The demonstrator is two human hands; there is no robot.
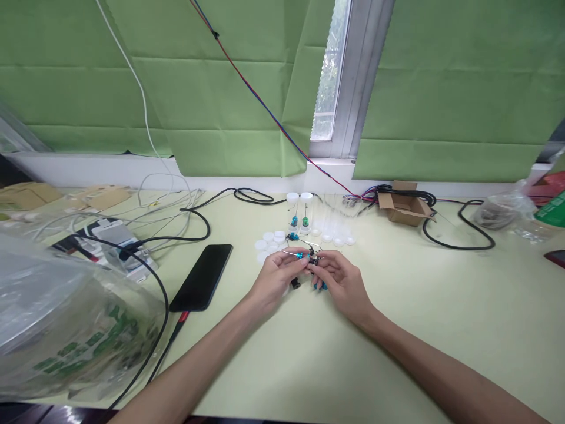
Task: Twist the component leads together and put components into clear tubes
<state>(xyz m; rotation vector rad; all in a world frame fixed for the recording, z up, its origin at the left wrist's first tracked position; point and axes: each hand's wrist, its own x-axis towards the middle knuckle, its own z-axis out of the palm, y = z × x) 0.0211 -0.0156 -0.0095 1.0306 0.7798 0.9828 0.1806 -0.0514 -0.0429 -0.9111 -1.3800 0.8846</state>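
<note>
My left hand and my right hand meet over the middle of the table, fingers closed. Between their fingertips is a small blue-and-black piece with a thin metal rod; its exact kind is too small to make out. Both hands appear to grip it. Another blue-and-black piece lies just beyond my fingers. Under the hands, a black part and a blue part show partly. Two clear tubes with white caps stand behind, one around a blue piece, the other around a green piece.
Several white caps lie left of the tubes, and several clear tubes stand to the right. A phone on a cable and a plastic bag are at left. A cardboard box and black cable sit back right.
</note>
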